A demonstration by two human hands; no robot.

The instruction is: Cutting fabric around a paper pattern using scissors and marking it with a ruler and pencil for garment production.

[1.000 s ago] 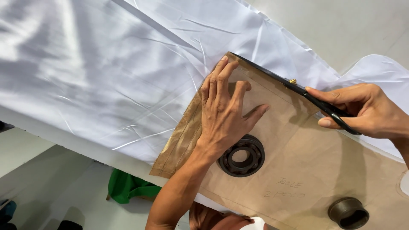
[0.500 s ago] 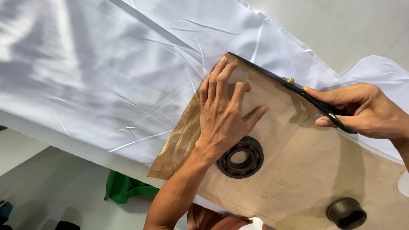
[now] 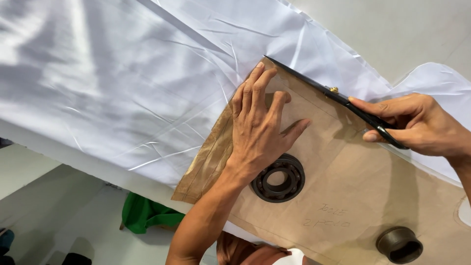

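While a green cloth bundle (image 3: 144, 213) lies on the floor below the table edge, we see wide white fabric (image 3: 122, 83) under a brown paper pattern (image 3: 343, 186). Our left hand (image 3: 257, 130) presses flat and open on the paper, a dark metal bearing ring (image 3: 277, 178) at its wrist. Our right hand (image 3: 417, 125) grips black scissors (image 3: 338, 98) along the pattern's upper edge, a dark round weight (image 3: 400, 244) below

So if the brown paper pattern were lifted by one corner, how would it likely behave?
The paper pattern probably flexes but holds shape: it lies flat with crisp edges. It seems light, since the bearing and dark ring weigh it down. It may slide on the smooth white fabric.
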